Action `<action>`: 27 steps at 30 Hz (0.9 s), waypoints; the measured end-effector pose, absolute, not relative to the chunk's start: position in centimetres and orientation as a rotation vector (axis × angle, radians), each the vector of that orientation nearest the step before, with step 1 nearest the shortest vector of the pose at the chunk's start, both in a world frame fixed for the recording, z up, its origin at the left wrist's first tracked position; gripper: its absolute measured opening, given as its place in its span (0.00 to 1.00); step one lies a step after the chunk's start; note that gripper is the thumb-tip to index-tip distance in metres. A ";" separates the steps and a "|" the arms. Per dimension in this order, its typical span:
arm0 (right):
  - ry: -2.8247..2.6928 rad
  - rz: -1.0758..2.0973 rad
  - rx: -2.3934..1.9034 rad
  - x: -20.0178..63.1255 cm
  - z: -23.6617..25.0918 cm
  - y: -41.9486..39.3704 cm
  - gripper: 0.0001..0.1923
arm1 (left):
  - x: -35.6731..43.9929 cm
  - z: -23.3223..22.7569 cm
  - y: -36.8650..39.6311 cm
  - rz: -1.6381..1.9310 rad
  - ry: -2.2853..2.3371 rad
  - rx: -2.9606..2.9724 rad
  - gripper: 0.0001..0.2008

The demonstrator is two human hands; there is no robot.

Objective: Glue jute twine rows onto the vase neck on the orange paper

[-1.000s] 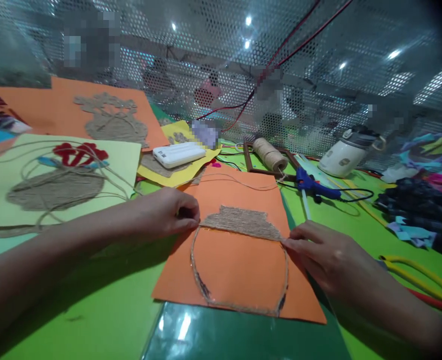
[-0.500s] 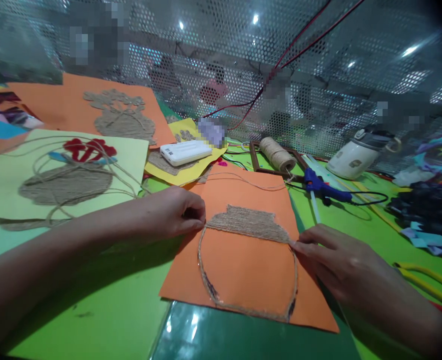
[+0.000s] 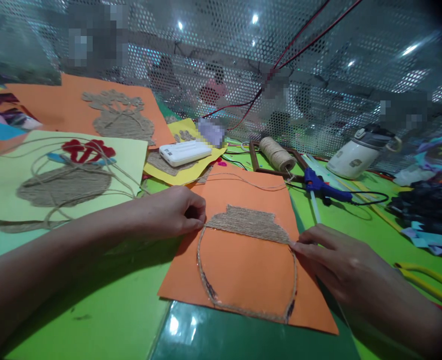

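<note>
An orange sheet [image 3: 251,280] lies in front of me, bearing a pot outline made of twine [image 3: 198,260]. Rows of glued twine [image 3: 251,223] fill the top of the outline; its lower part shows bare orange. At the left end of the lowest row, my left hand [image 3: 179,212] pinches the twine with thumb and forefinger. My right hand [image 3: 337,260] has its fingertips closed on the twine at the right end of that row. A loose strand of twine [image 3: 239,175] runs across the sheet's top, from the left hand's side toward the twine spool [image 3: 277,155].
A blue glue gun [image 3: 326,187] rests behind my right hand, near a brown frame [image 3: 254,157] and a white bottle [image 3: 356,152]. Yellow-handled pliers [image 3: 427,280] lie far right. A white power bank [image 3: 185,152] and finished twine pictures [image 3: 123,122] sit at the back left.
Both hands stay at the two ends of the lowest twine row. The view and the sheet shift only very slightly left.
</note>
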State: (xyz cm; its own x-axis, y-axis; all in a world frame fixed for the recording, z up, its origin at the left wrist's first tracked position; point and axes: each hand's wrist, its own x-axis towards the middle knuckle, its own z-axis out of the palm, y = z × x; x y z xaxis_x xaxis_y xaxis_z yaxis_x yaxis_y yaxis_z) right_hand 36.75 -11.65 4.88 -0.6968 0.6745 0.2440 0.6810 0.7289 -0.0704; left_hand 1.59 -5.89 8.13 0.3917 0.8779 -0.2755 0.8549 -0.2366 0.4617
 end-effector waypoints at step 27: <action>-2.614 0.176 -1.197 36.5 6.1 -10.9 0.13 | 1.4 7.9 -3.9 -0.029 1.342 1.975 0.09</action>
